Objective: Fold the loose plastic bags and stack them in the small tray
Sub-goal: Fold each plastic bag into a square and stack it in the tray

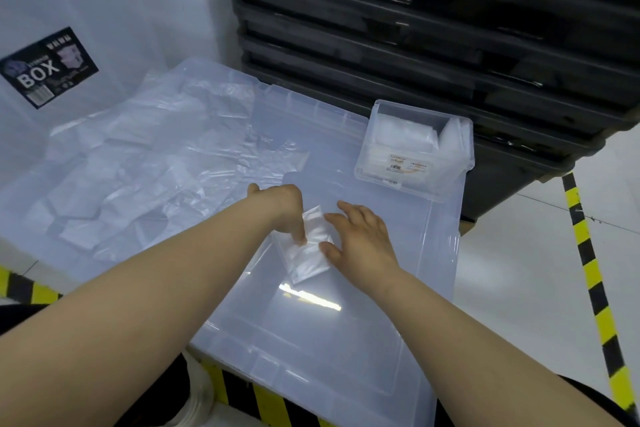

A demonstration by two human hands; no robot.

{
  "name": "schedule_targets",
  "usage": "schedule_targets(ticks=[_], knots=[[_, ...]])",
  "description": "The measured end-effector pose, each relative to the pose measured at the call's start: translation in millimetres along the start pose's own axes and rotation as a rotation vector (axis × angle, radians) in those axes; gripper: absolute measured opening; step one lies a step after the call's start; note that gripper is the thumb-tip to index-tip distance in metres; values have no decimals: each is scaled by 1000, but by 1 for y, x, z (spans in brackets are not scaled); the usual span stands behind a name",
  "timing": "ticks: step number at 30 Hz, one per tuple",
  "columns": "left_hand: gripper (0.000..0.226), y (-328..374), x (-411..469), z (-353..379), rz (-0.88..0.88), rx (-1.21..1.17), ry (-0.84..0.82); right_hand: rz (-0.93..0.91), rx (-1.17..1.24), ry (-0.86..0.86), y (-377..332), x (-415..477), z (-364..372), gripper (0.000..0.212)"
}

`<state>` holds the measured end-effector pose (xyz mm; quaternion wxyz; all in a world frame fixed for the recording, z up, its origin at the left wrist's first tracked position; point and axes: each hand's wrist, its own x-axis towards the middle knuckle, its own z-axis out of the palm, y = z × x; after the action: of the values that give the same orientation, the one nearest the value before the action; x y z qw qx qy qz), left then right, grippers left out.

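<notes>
A small folded clear plastic bag [308,253] lies on a translucent lid [311,340] in the middle of the view. My left hand [287,208] presses down on the bag's upper left part with its fingertips. My right hand [360,239] lies beside the bag on the right, fingers spread, thumb and fingertips touching its edge. A pile of loose crumpled plastic bags [156,163] covers the lid's left half. The small clear tray [415,149] stands at the lid's far right corner and holds several folded bags.
A stack of dark plastic crates [433,28] rises behind the tray. A large clear storage box with a "BOX" label [48,69] stands at the left. Yellow-black hazard tape [588,270] runs along the white floor at the right.
</notes>
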<state>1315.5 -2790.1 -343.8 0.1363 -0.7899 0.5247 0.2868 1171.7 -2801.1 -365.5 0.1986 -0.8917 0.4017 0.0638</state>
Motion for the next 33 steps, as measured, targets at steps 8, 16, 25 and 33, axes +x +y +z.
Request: schedule_targets(ticks=[8, 16, 25, 33], knots=[[30, -7, -9, 14, 136, -459, 122, -17, -15, 18, 2, 1, -1, 50], [24, -9, -32, 13, 224, -1070, 338, 152, 655, 176, 2, 6, -10, 55], [40, 25, -40, 2, 265, -1636, 400, 173, 1538, 21, 12, 5, -49, 15], [41, 47, -21, -10, 361, -1352, 493, 368, 1351, 388, 40, -3, -96, 11]])
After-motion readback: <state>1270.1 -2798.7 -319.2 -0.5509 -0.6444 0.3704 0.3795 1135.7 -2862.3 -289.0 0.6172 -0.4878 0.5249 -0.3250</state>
